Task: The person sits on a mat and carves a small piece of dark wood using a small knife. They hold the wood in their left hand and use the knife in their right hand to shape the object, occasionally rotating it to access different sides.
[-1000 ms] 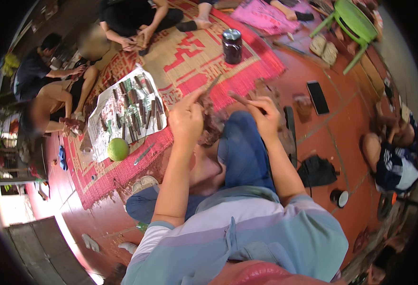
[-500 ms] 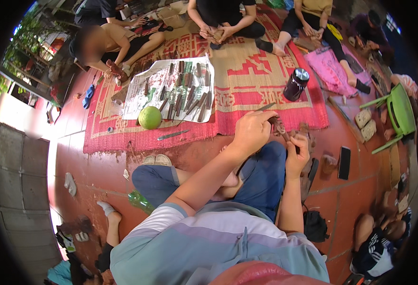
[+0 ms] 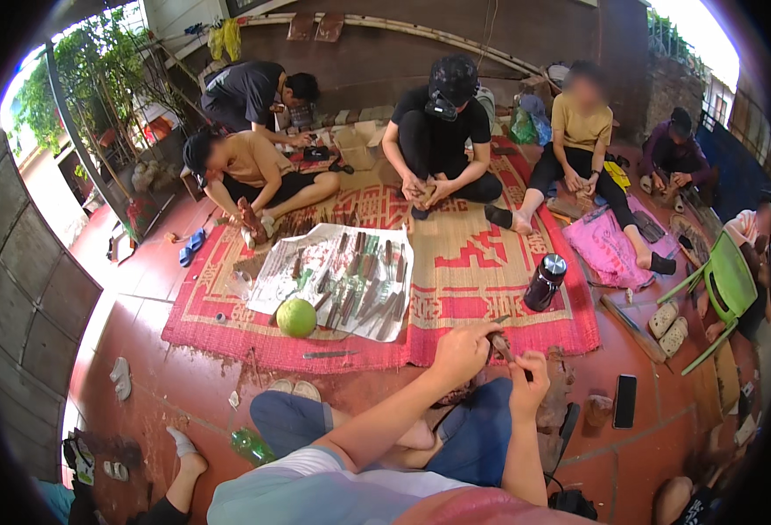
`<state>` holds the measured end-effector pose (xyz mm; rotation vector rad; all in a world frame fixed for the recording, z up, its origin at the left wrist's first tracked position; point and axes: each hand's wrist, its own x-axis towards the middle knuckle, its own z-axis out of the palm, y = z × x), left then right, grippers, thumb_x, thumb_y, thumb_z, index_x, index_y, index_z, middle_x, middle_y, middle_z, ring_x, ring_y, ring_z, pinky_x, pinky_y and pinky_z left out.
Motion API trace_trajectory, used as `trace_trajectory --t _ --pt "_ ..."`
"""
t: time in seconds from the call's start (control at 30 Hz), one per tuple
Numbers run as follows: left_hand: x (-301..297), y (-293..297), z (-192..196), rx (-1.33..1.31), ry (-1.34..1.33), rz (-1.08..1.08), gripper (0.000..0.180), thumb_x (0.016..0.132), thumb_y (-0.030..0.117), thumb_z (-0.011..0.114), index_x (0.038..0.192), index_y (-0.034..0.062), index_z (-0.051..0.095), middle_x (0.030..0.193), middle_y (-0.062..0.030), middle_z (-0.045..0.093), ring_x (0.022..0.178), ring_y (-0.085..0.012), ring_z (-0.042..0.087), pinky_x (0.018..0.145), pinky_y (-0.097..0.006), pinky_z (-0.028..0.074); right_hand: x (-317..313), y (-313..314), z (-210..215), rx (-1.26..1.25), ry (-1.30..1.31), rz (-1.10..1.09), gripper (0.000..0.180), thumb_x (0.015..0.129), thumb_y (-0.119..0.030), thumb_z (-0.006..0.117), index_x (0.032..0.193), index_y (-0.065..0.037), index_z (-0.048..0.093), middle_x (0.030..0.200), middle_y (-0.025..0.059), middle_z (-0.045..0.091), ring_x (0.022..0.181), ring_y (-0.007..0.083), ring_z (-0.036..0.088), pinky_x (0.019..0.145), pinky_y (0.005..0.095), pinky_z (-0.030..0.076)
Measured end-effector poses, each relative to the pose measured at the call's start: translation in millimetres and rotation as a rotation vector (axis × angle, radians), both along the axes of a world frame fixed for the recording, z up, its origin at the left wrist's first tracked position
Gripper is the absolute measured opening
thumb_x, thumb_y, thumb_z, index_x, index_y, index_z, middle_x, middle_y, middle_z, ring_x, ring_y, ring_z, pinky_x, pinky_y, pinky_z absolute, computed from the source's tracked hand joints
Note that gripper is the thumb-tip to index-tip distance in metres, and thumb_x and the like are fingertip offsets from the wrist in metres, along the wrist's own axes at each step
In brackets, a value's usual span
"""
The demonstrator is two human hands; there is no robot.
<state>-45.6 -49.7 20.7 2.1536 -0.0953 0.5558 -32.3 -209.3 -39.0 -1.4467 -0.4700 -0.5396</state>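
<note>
My left hand (image 3: 462, 357) is closed, with the thin grey tip of a blade-like tool (image 3: 497, 321) showing beyond its knuckles. Beside it, my right hand (image 3: 528, 385) pinches a small brown carved piece (image 3: 502, 348) that lies between both hands; its exact shape is too small to make out. Both hands are over my lap, near the mat's front edge. Ahead to the left, a white printed sheet (image 3: 272, 289) carries several dark brown sticks (image 3: 348, 306). A green round fruit (image 3: 296, 318) sits at its near corner, and a slim metal tool (image 3: 330, 354) lies just nearer.
A red and tan mat (image 3: 455, 297) spreads ahead, with a dark bottle (image 3: 546, 282) standing on it. To the right are a phone (image 3: 625, 402), a wooden board (image 3: 632, 328), clogs (image 3: 665, 328) and a green chair (image 3: 725, 280). Several people sit or crouch around, one opposite (image 3: 442, 131).
The view has tilted upward, showing the far wall and more of the people. My hands stay close together around the brown piece, with only a small shift.
</note>
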Motion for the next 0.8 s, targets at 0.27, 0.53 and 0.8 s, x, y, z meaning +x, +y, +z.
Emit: trace_trajectory --t 0.27,0.53,0.8 --pt "-4.5 -0.8 12.9 -0.012 0.038 0.048 0.032 0.080 0.008 0.045 0.102 0.0054 0.068 0.098 -0.0158 0.067 0.089 -0.0320 0.064 0.081 -0.039 0.051 3.9 -75.7 -71.9 0.089 0.387 -0.034 0.008 0.078 0.005 0.066 0.079 -0.001 0.060 0.082 0.0034 0.055 0.074 0.0080 0.051 0.063 0.0223 0.042" --pt "-11.6 -2.6 17.8 0.035 0.015 0.072 0.028 0.080 0.007 0.048 0.099 0.0058 0.068 0.098 -0.0134 0.068 0.090 -0.0307 0.065 0.080 -0.039 0.051 -18.9 12.3 68.9 -0.171 -0.247 -0.102 0.019 0.072 0.007 0.072 0.085 -0.003 0.064 0.088 0.0048 0.054 0.072 0.0123 0.052 0.061 0.0231 0.042" --pt "-6.4 -1.2 21.7 -0.021 0.050 0.045 0.030 0.081 0.008 0.046 0.102 0.0065 0.068 0.095 -0.0169 0.067 0.089 -0.0328 0.064 0.080 -0.040 0.051 -3.7 -37.3 -49.5 -0.128 0.111 -0.169 0.012 0.077 0.004 0.070 0.084 -0.003 0.062 0.089 0.0060 0.055 0.080 0.0148 0.052 0.069 0.0257 0.042"
